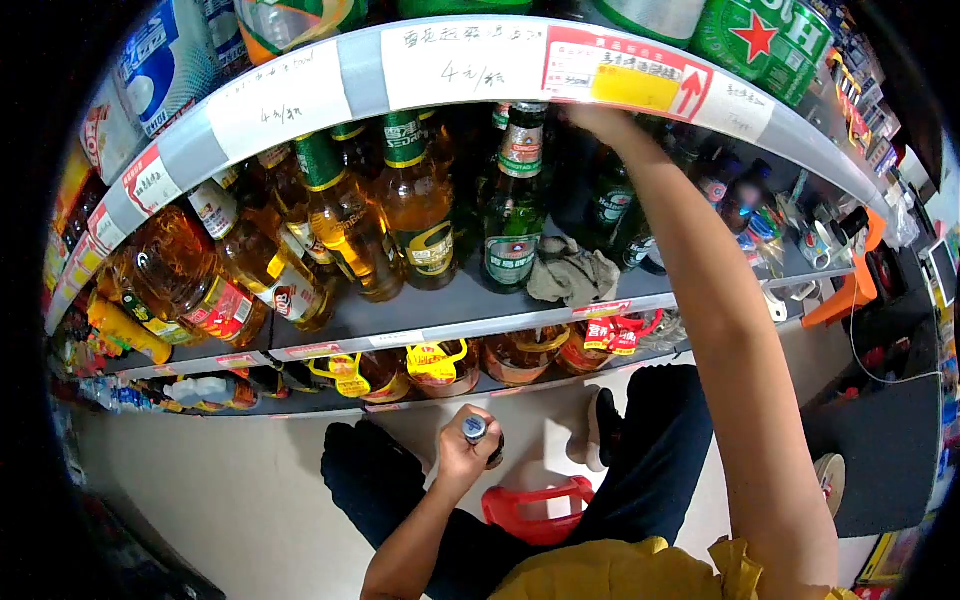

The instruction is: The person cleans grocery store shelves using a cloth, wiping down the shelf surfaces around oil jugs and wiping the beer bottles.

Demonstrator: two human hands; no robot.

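Observation:
My left hand (463, 450) is closed round the neck of a bottle (474, 429) with a silvery cap, low over the floor between my knees. The right arm reaches up into the middle shelf, where my right hand (598, 118) is partly behind the price-tag rail; its fingers are hidden. Just left of it stands a green bottle (513, 215) with a green and white label. A crumpled grey cloth (573, 273) lies on the shelf beside that bottle. Green bottles (612, 203) stand under and behind my right forearm.
Amber bottles (420, 215) fill the shelf's left part. Large oil jugs (442, 368) with yellow handles stand on the lower shelf. Overhead, a curved rail (365, 80) carries price tags. A red plastic stool (535, 510) is between my legs, and an orange object (845, 290) is at right.

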